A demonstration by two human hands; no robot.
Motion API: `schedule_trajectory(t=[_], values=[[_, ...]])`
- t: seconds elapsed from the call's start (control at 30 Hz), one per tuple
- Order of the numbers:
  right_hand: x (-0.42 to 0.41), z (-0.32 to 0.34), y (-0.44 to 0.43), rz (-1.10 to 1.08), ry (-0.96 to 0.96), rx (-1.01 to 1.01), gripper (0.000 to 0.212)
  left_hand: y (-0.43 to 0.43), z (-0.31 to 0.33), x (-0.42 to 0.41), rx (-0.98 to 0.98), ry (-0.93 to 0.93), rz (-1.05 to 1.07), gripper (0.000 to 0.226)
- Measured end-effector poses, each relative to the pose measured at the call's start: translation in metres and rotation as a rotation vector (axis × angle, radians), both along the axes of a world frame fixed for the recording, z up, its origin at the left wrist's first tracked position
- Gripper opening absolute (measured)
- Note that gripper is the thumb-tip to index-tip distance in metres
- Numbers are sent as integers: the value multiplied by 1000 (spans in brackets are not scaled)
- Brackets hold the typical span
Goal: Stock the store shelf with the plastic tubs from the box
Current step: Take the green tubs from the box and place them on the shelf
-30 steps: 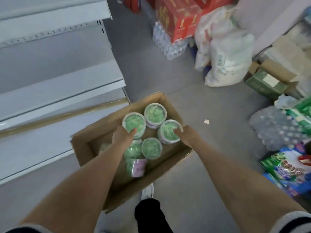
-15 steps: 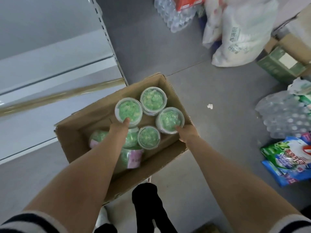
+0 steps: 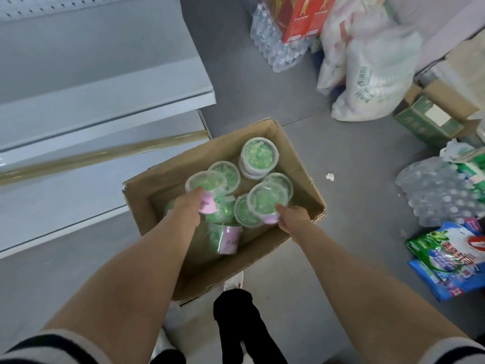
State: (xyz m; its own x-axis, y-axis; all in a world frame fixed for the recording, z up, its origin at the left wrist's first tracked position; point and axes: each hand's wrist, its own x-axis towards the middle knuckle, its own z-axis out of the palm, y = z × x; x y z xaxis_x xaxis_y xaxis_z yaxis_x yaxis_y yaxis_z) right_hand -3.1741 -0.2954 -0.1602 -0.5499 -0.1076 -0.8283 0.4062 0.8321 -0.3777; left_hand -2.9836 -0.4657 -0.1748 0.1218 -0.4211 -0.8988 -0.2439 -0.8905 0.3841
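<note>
White sack [image 3: 378, 74] bore green characters, "香满园" legible. Pink labels on tubs [image 3: 231, 241]: handwriting present, unreadable. Red carton [image 3: 301, 17] print illegible.

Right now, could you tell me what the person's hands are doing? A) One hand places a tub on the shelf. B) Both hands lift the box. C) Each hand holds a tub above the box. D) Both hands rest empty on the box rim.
C: the left hand grips one tub and the right hand grips another tub, both over the box.
</note>
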Motion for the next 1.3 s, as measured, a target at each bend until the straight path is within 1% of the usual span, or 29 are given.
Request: schedule_trajectory(t=[0.13,0.2,0.3,0.33,0.4,0.47,0.57,0.6,0.67,0.73,0.77,0.9,1.0,1.1,1.2,1.3], values=[[49,24,-4,78,1,-71,44,6,33,48,5,48,33,53],[76,43,-8,39,-14,-89,39,7,56,77,-9,82,28,51],[115,72,-17,23,-8,-118,40,6,88,119,-52,177,44,53],[127,84,-21,34,3,-130,37,7,103,134,-72,229,52,50],[152,109,-28,83,43,-165,31,7,127,164,-132,312,60,36],[177,134,-39,157,90,-229,33,6,156,194,-197,387,69,41],[213,173,-62,171,110,-404,43,-7,196,240,-278,489,152,45],[225,186,-71,171,107,-449,48,-10,210,255,-294,524,165,41],[248,210,-90,183,106,-521,57,-21,239,283,-367,590,169,16],[269,234,-108,189,113,-596,61,-29,267,307,-441,589,187,27],[280,246,-117,194,109,-631,60,-33,282,322,-472,578,190,28],[326,309,-151,253,66,-797,62,-59,337,376,-608,606,243,23],[354,350,-186,290,41,-897,62,-84,372,404,-701,685,264,25],[375,384,-226,325,43,-960,54,-112,400,422,-770,706,284,25],[385,409,-270,357,35,-989,57,-146,416,430,-788,677,337,21],[385,421,-315,385,19,-1003,56,-186,425,427,-813,650,378,24]])
